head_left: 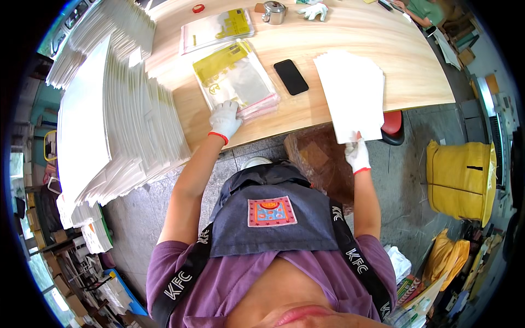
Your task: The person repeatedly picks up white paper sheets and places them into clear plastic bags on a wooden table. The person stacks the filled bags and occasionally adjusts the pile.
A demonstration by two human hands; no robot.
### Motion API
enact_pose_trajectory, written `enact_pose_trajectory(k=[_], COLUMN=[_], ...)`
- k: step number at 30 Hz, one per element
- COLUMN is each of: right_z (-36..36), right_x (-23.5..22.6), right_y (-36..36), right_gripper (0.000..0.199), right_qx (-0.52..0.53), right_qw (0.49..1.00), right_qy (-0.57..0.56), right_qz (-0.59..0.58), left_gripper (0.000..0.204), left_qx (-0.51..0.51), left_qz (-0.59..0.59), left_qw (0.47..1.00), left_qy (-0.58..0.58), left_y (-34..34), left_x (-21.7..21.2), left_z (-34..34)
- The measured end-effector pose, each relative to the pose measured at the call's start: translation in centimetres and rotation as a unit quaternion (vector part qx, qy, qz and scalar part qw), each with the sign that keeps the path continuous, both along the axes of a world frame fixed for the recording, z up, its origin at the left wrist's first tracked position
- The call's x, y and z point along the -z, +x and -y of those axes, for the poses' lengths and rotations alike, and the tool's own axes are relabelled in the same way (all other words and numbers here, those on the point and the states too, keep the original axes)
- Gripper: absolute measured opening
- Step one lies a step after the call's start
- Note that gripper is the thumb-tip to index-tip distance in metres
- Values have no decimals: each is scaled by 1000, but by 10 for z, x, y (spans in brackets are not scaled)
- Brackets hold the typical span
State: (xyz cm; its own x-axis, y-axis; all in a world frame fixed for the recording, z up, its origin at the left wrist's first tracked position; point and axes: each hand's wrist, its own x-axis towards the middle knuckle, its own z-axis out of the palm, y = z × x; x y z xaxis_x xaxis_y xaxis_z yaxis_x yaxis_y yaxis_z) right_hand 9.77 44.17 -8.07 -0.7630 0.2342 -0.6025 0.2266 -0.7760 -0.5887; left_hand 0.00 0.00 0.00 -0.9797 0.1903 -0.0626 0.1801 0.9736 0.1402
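Clear plastic bags (240,79), piled near the bench (407,71) edge, are apparently steadied by the open left hand (225,119); overhanging white sheets (353,93), presumably so reachable underneath, are pinched by the right hand (358,156).

Bright light across the tabletop (383,33), pale glare on the white sheets (353,93), fisheye-curved edges, black corners

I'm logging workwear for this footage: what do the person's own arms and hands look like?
The left hand and right hand each wear a white glove with a red cuff at the wrist. Short purple sleeves end above the elbows, leaving the forearms uncovered.
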Motion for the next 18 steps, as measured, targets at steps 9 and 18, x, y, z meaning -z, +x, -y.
enact_pose_trajectory(k=[9, 18], right_z=[33, 86], right_x=[-96, -82], right_y=[15, 29], right_gripper=[45, 43], right_qx=[-36, -299], right_qw=[985, 950], right_qy=[85, 62], right_qz=[-145, -68], left_gripper=[33, 25], left_qx=[27, -1], left_qz=[-27, -47], left_qw=[999, 991], left_qy=[28, 126], left_y=[9, 3], left_x=[-1, 31], left_z=[1, 22])
